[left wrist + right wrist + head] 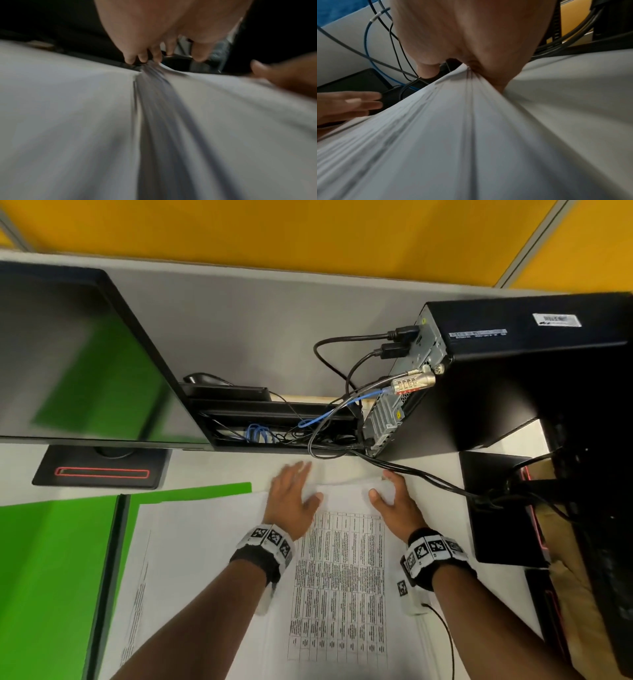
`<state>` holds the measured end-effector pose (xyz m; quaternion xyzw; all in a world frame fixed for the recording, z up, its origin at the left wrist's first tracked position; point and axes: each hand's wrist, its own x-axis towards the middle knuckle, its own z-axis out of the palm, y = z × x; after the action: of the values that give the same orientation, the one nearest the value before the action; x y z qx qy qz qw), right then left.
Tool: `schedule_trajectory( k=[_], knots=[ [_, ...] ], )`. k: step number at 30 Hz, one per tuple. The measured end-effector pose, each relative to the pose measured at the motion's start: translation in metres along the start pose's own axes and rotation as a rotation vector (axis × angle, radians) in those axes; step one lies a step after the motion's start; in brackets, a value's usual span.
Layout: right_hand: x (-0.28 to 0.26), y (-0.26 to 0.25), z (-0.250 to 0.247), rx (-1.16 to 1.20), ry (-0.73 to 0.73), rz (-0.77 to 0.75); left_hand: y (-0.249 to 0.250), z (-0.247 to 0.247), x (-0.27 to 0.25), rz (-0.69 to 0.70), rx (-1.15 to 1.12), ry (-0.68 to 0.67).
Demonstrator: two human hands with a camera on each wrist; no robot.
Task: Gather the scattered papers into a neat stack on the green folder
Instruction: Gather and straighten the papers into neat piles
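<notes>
A green folder lies open on the white desk at the left. White papers overlap its right flap and spread rightward, with a printed table sheet on top in the middle. My left hand lies flat with fingers spread on the sheets' far edge; its fingertips reach that edge. My right hand pinches the far right corner of the papers between thumb and curled fingers, and the edge lifts there. Both wrist views are blurred.
A dark monitor on a black stand base stands behind the folder. A black desktop computer with cables sits just beyond my right hand. Another black base lies at the right, and a cable tray at the back.
</notes>
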<state>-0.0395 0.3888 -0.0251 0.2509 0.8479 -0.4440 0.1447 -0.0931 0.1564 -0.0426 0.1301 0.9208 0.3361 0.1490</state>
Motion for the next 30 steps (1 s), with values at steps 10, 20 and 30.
schedule_trajectory(
  k=[10,20,30],
  knots=[
    [-0.048,0.040,0.006,0.554,0.095,0.130,-0.013,-0.004,-0.081,-0.275,-0.626,0.054],
    [-0.047,0.019,0.017,0.215,0.200,0.062,0.003,0.015,-0.093,-0.292,-0.629,0.043],
    [-0.050,0.026,0.014,0.140,-0.043,-0.045,0.016,0.012,-0.107,-0.347,-0.732,0.114]
  ],
)
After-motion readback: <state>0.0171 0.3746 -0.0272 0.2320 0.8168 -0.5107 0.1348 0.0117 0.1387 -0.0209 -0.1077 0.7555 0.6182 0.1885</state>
